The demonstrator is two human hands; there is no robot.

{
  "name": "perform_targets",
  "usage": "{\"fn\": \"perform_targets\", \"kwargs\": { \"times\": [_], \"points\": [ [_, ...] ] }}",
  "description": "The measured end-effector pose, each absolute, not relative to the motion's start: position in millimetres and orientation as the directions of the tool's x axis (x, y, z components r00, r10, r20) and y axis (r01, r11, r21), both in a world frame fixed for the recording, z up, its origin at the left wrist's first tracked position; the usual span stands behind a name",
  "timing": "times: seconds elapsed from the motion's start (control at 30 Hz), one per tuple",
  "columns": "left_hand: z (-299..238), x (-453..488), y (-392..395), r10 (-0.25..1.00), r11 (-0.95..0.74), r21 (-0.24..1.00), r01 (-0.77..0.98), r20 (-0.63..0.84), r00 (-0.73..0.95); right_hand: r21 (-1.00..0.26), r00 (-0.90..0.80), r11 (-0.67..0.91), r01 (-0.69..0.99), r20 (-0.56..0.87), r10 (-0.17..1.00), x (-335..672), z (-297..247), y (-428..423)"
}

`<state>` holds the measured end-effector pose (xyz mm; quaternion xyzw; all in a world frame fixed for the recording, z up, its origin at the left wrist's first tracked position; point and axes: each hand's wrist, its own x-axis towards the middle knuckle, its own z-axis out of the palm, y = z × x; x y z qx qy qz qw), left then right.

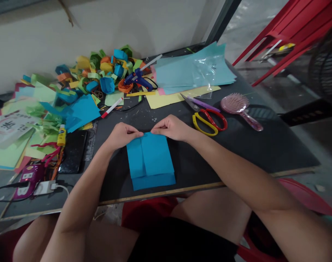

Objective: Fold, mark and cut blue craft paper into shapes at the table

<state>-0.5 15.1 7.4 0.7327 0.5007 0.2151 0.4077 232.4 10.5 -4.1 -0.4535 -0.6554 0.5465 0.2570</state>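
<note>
A folded sheet of blue paper lies on the dark tabletop near its front edge. Overlapping panels meet along a crease down its left part, and a darker strip shows at the bottom. My left hand pinches the top left edge between thumb and fingers. At the top right edge, my right hand grips the same paper in a pinch. Both thumbs rest on top, while the fingertips behind the edge are partly hidden. Red-and-yellow scissors lie right of my right hand.
Behind are a heap of colourful paper pieces, a blue glue gun and light blue sheets. A pink hairbrush lies to the right. Leftward are a red-and-white marker, a phone, a yellow glue stick and a purple power strip.
</note>
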Motion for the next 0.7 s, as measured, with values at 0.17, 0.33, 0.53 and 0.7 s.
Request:
{"fn": "perform_targets", "kwargs": {
  "times": [0.17,0.33,0.53,0.7],
  "points": [
    [6.7,-3.5,17.5,0.94,-0.19,0.821,0.538,-0.006,0.342,-0.957,-0.462,-0.18,0.227,-0.269,0.845,238.0,-2.9,17.1],
    [6.2,-10.2,20.0,0.922,-0.115,0.834,0.54,-0.112,0.37,-0.964,-0.447,-0.162,0.211,-0.242,0.861,240.6,-3.3,17.9],
    [3.3,-16.5,23.1,0.903,-0.099,0.834,0.542,-0.154,0.401,-0.965,-0.475,-0.173,0.196,-0.248,0.844,241.8,-5.0,16.4],
    [2.1,-17.3,23.0,0.938,-0.105,0.848,0.519,-0.089,0.335,-0.962,-0.478,-0.226,0.15,-0.271,0.835,237.8,-4.8,14.1]
  ]
}}
